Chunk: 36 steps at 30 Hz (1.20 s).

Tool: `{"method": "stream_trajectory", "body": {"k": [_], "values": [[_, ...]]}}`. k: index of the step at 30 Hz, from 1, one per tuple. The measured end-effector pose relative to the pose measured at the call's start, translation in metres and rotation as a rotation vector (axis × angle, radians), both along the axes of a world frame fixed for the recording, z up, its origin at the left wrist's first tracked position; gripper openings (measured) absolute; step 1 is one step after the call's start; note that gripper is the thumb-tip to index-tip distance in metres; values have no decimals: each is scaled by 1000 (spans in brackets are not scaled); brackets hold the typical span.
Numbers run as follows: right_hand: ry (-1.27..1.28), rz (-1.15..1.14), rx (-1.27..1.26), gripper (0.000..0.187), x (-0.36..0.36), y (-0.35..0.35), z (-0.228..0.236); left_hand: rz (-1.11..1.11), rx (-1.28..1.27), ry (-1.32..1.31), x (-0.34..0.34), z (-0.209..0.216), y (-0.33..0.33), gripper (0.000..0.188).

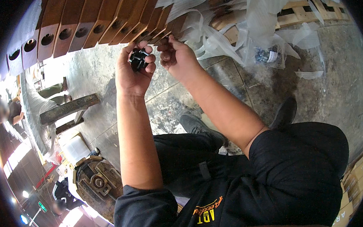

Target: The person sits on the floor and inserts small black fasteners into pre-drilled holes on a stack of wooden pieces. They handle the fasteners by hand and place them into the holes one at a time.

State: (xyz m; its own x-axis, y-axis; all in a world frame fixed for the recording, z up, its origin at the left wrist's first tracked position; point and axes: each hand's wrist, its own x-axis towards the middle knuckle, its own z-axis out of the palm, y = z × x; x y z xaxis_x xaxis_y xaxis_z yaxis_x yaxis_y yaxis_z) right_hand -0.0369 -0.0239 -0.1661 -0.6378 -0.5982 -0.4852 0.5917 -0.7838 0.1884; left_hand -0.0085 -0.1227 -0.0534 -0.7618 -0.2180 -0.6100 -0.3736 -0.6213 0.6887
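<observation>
My left hand (132, 77) is turned palm up with its fingers curled round several small black plugs or bolts (138, 59); their exact kind is hard to make out. Just to its right, my right hand (180, 59) is raised to the lower ends of a row of brown bars (102, 21). Its thumb and fingers are bent together at one bar's end, and whatever they may pinch is hidden. Round dark holes show in the end faces of the bars, such as the hole (47, 39) at the left.
Torn white plastic wrap (266, 6) hangs over the bars at the right. A clear bag of small parts (266, 55) lies on the concrete floor (266, 88). A wooden pallet (307, 14), a dark beam (70, 109), a round machine (98, 181) and cartons (359, 182) surround me. Two people are at the left.
</observation>
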Motion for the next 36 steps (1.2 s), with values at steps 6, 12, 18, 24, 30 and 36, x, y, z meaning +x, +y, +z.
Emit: {"method": "stream_trajectory", "body": {"k": [6, 12, 18, 24, 30, 36], "values": [[229, 53, 481, 24, 11, -3, 16, 14, 12, 23, 16, 10, -8, 33], [281, 130, 384, 23, -2, 11, 6, -92, 23, 27, 9, 7, 0, 29], [901, 7, 805, 21, -10, 22, 36, -129, -171, -111, 9, 11, 7, 33], [1435, 99, 897, 23, -20, 34, 48, -172, -429, -245, 8, 10, 14, 36], [1147, 43, 947, 21, -10, 26, 31, -175, -429, -300, 18, 1, 9, 41], [712, -182, 1025, 19, -4, 9, 14, -151, -441, -226, 8, -3, 17, 25]]}}
